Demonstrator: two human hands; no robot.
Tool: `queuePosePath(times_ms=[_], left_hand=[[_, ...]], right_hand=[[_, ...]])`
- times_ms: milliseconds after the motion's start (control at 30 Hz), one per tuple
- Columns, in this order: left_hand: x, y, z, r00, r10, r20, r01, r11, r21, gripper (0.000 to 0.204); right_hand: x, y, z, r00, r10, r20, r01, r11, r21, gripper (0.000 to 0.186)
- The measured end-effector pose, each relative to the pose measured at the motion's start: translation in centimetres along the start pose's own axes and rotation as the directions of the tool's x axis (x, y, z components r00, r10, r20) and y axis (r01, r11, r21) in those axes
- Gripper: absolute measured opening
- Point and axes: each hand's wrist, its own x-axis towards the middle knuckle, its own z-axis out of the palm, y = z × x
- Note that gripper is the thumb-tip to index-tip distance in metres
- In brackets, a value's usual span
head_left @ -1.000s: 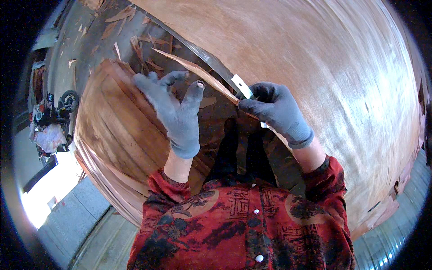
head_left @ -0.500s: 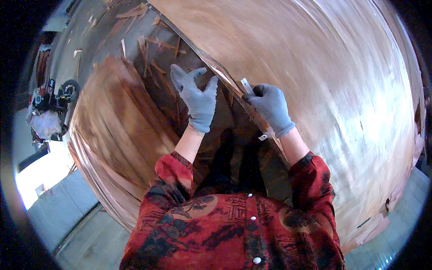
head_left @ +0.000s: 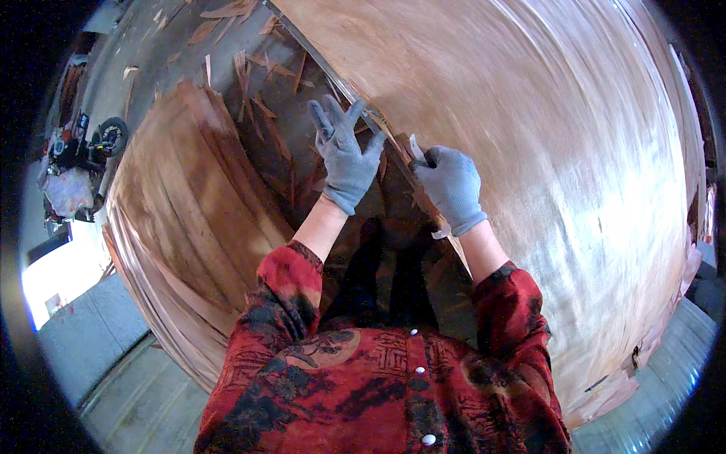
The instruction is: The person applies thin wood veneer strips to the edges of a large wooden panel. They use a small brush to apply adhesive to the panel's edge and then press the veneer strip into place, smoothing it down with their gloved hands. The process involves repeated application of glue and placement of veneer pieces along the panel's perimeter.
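My left hand (head_left: 345,155), in a grey glove, is open, its fingers spread at the dark straight edge (head_left: 318,57) of the large pale veneer sheet (head_left: 552,129). Whether its fingertips touch that edge I cannot tell. A little lower and to its right, my gloved right hand (head_left: 446,185) is closed on a white flat tool (head_left: 414,149), whose ends show above and below the fist at the sheet's edge. A thin splintered strip (head_left: 391,136) of veneer lies along the edge between the hands, partly hidden.
A darker veneer stack (head_left: 178,166) with ragged layers is at my left. Broken scraps (head_left: 257,68) litter the grey floor (head_left: 151,45) beyond it. A motorbike (head_left: 87,151) stands at the far left beside a bright opening (head_left: 57,276). My legs are between the two stacks.
My left hand has moved up and right to the sheet's edge. My right hand has moved slightly right with the tool. The raised veneer strip now lies closer along the edge.
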Motion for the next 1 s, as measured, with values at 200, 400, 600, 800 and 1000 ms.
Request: queuePosePath(times_ms=[200,400,600,800,1000], left_hand=[[0.6,-0.4,0.1,0.996,0.042,0.079,-0.05,0.993,0.104,0.102],[0.7,-1.0,0.8,0.996,0.035,0.086,-0.039,0.999,0.039,0.095],[0.8,-1.2,1.3,0.996,0.066,0.058,-0.07,0.995,0.068,0.078],[1.2,-0.2,0.6,0.993,-0.016,0.116,0.01,0.998,0.054,0.076],[2.0,0.7,-0.1,0.98,-0.076,0.185,0.064,0.995,0.074,0.075]], right_hand=[[0.0,-0.5,-0.1,1.0,-0.004,0.025,0.005,1.0,-0.025,0.024],[0.0,-0.8,-0.4,0.999,0.005,0.034,-0.003,0.999,-0.042,0.026],[-0.2,-0.6,-0.4,1.0,-0.007,0.002,0.007,1.0,-0.021,0.026],[-0.3,0.1,0.2,0.999,-0.022,-0.026,0.023,1.0,0.009,0.027],[-0.2,2.7,0.6,0.98,0.163,-0.113,-0.056,0.775,0.63,0.025]])
